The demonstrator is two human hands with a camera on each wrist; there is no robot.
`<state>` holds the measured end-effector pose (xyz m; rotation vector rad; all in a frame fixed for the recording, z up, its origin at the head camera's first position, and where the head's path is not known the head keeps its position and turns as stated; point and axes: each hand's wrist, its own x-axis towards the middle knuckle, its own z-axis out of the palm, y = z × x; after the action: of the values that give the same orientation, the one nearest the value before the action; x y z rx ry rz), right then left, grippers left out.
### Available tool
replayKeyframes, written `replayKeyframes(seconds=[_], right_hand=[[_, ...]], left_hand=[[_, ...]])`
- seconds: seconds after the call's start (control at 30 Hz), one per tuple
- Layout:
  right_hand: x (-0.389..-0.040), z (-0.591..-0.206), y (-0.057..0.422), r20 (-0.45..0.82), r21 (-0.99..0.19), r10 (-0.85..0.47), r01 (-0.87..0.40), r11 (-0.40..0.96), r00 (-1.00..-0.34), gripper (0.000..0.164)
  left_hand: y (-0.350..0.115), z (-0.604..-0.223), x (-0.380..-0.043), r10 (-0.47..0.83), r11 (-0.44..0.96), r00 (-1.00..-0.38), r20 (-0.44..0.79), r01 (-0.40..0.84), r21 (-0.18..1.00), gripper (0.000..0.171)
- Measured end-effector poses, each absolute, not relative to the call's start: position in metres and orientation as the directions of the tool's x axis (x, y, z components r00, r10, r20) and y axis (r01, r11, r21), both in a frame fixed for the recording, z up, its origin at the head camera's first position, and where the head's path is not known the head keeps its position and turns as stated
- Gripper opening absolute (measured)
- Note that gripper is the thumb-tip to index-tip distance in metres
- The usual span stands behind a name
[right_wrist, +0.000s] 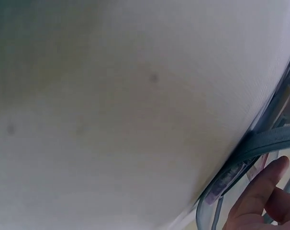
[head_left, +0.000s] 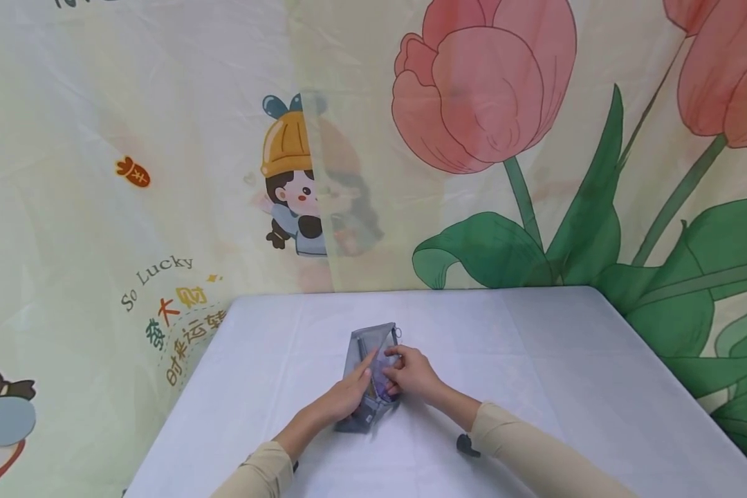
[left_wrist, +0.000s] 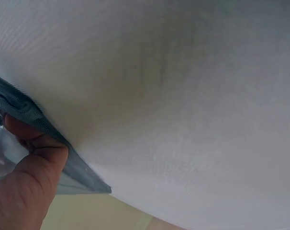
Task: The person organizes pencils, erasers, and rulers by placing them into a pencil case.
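A grey see-through zip pouch (head_left: 356, 354) stands tilted near the middle of the white table, its zipped side open and a purple item (head_left: 382, 377) showing inside. My left hand (head_left: 348, 395) grips the left edge of the opening. In the left wrist view its thumb (left_wrist: 39, 167) lies over the zip edge, pinching it against a finger. On the other side, my right hand (head_left: 416, 373) has its fingers curled at the right edge of the opening. The right wrist view shows a fingertip (right_wrist: 282, 164) just under the pouch's dark edge band (right_wrist: 274, 142), with slim items inside beside it.
A white cloth covers the table (head_left: 510, 346). Next to the right cuff is a small black object (head_left: 467, 445). Behind the table hangs a printed curtain (head_left: 361, 41) with tulips and cartoon figures.
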<state>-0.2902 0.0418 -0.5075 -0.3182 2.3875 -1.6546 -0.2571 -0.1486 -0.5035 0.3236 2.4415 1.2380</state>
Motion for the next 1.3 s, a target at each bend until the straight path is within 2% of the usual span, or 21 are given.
replayKeyframes(seconds=[0.17, 0.37, 0.67, 0.9, 1.07, 1.2, 1.3], right_hand=[[-0.288, -0.510, 0.038, -0.007, -0.872, -0.313, -0.147, 0.467, -0.950, 0.036], [-0.282, -0.509, 0.038, 0.045, -0.733, -0.392, -0.297, 0.612, -0.919, 0.038], [-0.282, -0.493, 0.067, 0.138, -0.669, -0.358, -0.354, 0.654, -0.923, 0.036], [-0.279, -0.470, 0.104, 0.244, -0.429, -0.277, -0.360, 0.828, -0.929, 0.056], [-0.282, -0.462, 0.129, 0.318, -0.338, -0.268, -0.373, 0.864, -0.909, 0.070], [-0.282, -0.463, 0.157, 0.419, -0.279, -0.280, -0.416, 0.865, -0.864, 0.070], [-0.283, -0.464, 0.180, 0.586, -0.161, -0.308, -0.481, 0.862, -0.749, 0.064]], left_hand=[[-0.147, -0.504, -0.257, 0.384, 0.575, -0.894, -0.229, 0.038, 0.817, 0.050], [-0.145, -0.507, -0.256, 0.386, 0.598, -0.898, -0.211, 0.069, 0.799, 0.051], [-0.138, -0.507, -0.261, 0.370, 0.662, -0.920, -0.132, 0.162, 0.732, 0.055], [-0.135, -0.506, -0.261, 0.348, 0.697, -0.929, -0.125, 0.168, 0.697, 0.059], [-0.140, -0.503, -0.259, 0.361, 0.704, -0.930, -0.066, 0.225, 0.674, 0.060], [-0.150, -0.493, -0.257, 0.408, 0.688, -0.912, 0.028, 0.328, 0.648, 0.058], [-0.165, -0.480, -0.261, 0.425, 0.706, -0.879, 0.217, 0.472, 0.528, 0.037]])
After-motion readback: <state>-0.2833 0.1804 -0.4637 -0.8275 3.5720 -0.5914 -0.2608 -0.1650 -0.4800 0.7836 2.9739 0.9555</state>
